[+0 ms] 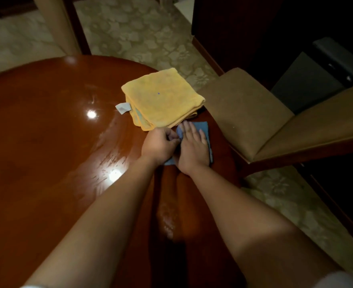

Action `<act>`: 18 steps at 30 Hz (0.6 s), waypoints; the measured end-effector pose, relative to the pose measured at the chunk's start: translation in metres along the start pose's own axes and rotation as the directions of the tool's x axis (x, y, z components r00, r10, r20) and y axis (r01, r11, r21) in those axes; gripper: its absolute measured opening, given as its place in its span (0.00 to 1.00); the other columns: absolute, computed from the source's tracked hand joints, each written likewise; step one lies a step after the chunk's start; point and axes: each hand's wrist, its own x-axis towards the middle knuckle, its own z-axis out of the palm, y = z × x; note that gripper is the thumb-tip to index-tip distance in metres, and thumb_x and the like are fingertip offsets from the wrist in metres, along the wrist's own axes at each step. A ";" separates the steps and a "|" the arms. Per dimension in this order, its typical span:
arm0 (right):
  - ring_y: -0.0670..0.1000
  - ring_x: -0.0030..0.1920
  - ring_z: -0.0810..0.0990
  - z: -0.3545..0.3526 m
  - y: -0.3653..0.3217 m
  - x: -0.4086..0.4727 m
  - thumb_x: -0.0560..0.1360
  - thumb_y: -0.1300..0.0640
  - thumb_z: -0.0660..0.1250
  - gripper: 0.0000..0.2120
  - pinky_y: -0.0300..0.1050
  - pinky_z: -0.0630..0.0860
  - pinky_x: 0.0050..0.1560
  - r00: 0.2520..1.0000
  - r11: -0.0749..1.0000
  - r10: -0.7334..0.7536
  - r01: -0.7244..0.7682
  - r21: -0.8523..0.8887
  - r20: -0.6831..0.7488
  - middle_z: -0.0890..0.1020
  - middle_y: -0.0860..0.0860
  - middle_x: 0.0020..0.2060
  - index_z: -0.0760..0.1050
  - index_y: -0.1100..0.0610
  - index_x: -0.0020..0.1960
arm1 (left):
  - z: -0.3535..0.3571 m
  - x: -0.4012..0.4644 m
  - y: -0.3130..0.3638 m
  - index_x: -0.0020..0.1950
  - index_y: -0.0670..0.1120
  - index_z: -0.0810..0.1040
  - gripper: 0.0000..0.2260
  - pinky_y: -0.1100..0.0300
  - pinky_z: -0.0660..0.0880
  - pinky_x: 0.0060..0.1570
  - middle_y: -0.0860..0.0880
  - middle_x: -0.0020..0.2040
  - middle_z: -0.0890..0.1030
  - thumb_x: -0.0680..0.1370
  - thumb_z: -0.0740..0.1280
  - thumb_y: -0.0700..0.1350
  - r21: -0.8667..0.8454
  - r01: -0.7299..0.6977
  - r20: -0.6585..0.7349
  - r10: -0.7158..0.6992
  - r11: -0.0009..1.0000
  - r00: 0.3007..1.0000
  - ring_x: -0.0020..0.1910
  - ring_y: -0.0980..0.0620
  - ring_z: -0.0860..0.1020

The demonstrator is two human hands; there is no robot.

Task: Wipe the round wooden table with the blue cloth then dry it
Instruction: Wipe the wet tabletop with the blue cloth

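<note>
**A:** What do the hands have right now?

**B:** From my end, the right hand [193, 147] lies flat with fingers straight, pressing the blue cloth [205, 129] down onto the table [46, 132]. The left hand [159, 143] has its grip curled in, thumb and fingers pinching the cloth's near-left edge [179, 134]. The cloth sits at the table's right edge, just below the folded yellow towel [163, 98], whose near corner all but touches it.

**A:** So folding, not wiping?

**B:** That's my read: I'm squaring or refolding it into a pad. To do it well I'd keep the right palm as the anchor, draw the pinched edge over in one pull, then flatten it so the pad has no loose flaps.

**A:** And the table itself?

**B:** Wet streaks [107, 154] shine across the middle and along the near side, so it looks to me as if the wiping is well along and drying is yet to come. The yellow towel is probably for that, though I can't be sure.

**A:** Any risks?

**B:** The cloth is close to the rim, with a chair [244, 113] just beyond; a careless tug could slide it off. I'd pull toward the table's centre.
</note>
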 end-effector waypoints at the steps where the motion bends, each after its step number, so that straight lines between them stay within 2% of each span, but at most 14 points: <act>1: 0.50 0.77 0.37 0.000 -0.002 -0.007 0.79 0.44 0.55 0.39 0.49 0.37 0.74 0.999 0.999 -0.041 0.041 0.009 -0.001 0.39 0.51 0.78 0.36 0.58 0.77 | -0.001 -0.006 -0.002 0.36 0.47 0.78 0.06 0.55 0.76 0.44 0.49 0.38 0.81 0.73 0.70 0.40 0.005 0.021 0.008 -0.021 1.000 1.000 0.42 0.49 0.80; 5: 0.49 0.77 0.37 0.004 -0.019 -0.043 0.79 0.45 0.53 0.36 0.49 0.37 0.74 0.988 0.987 -0.153 0.153 0.056 -0.006 0.40 0.50 0.78 0.38 0.56 0.78 | -0.013 -0.044 -0.018 0.34 0.46 0.78 0.07 0.55 0.76 0.42 0.48 0.37 0.81 0.72 0.69 0.38 0.048 0.053 0.024 -0.054 0.997 0.998 0.39 0.50 0.80; 7: 0.49 0.77 0.38 0.010 -0.032 -0.070 0.80 0.45 0.52 0.35 0.49 0.38 0.75 0.983 0.980 -0.186 0.186 0.078 -0.007 0.41 0.50 0.78 0.39 0.55 0.78 | -0.019 -0.069 -0.031 0.34 0.46 0.79 0.08 0.59 0.76 0.39 0.50 0.35 0.81 0.71 0.68 0.36 0.047 0.078 0.054 -0.081 0.996 0.995 0.35 0.53 0.79; 10: 0.48 0.77 0.38 0.019 -0.043 -0.116 0.80 0.45 0.52 0.34 0.48 0.37 0.75 0.972 0.968 -0.237 0.237 0.081 -0.010 0.42 0.49 0.78 0.40 0.54 0.78 | -0.022 -0.107 -0.047 0.30 0.48 0.79 0.12 0.64 0.72 0.34 0.53 0.28 0.79 0.71 0.69 0.34 -0.011 0.135 0.140 -0.133 0.991 0.981 0.25 0.63 0.74; 12: 0.47 0.77 0.39 0.026 -0.041 -0.143 0.80 0.44 0.51 0.33 0.47 0.35 0.74 0.964 0.959 -0.264 0.264 0.102 -0.019 0.43 0.49 0.78 0.40 0.54 0.79 | -0.020 -0.126 -0.051 0.30 0.48 0.79 0.13 0.66 0.72 0.32 0.52 0.27 0.79 0.70 0.70 0.32 -0.022 0.161 0.220 -0.152 0.987 0.964 0.23 0.63 0.73; 16: 0.47 0.77 0.40 0.032 -0.020 -0.172 0.73 0.39 0.37 0.37 0.44 0.33 0.72 0.952 0.947 -0.304 0.305 0.104 -0.030 0.46 0.48 0.78 0.42 0.53 0.79 | -0.004 -0.144 -0.039 0.38 0.39 0.83 0.02 0.62 0.73 0.36 0.43 0.36 0.80 0.69 0.71 0.34 0.095 0.074 0.354 -0.103 0.993 0.930 0.32 0.53 0.75; 18: 0.46 0.77 0.39 0.031 -0.007 -0.177 0.78 0.40 0.44 0.34 0.44 0.34 0.73 0.945 0.940 -0.326 0.326 0.098 -0.012 0.44 0.47 0.78 0.40 0.54 0.79 | 0.003 -0.143 -0.029 0.41 0.37 0.83 0.03 0.57 0.75 0.41 0.42 0.38 0.81 0.69 0.71 0.35 0.156 0.013 0.398 -0.075 0.988 0.915 0.37 0.50 0.77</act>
